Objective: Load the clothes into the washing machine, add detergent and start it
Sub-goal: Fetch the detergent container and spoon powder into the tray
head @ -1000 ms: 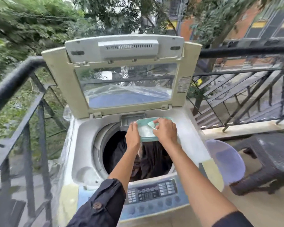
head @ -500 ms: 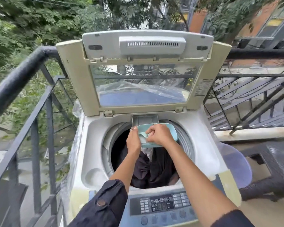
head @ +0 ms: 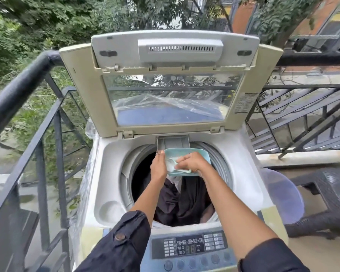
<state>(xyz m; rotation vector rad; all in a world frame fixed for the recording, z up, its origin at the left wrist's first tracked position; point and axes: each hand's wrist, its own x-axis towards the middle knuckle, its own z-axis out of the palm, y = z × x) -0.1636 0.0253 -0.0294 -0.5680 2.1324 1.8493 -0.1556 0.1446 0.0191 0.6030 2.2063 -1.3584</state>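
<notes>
A top-loading washing machine [head: 241, 165] stands with its lid [head: 171, 83] raised upright. Dark clothes [head: 185, 199] fill the drum. My left hand [head: 159, 167] holds the left side of a teal detergent box [head: 201, 155] over the back of the drum, just below the open detergent drawer [head: 173, 143]. White powder lies in the box. My right hand [head: 190, 162] reaches into the box and grips a pale scoop [head: 172, 163]. The control panel [head: 190, 247] at the front shows lit digits.
Black metal railings run along the left [head: 28, 107] and the back right [head: 302, 107]. A pale purple round lid or basin [head: 285, 197] leans at the machine's right side, next to a dark woven stool [head: 334, 195]. Clear plastic wraps the machine's left side.
The view has shifted left, so the machine sits more centred and larger. Both hands with the teal box stay over the drum's back edge, close under the detergent drawer.
</notes>
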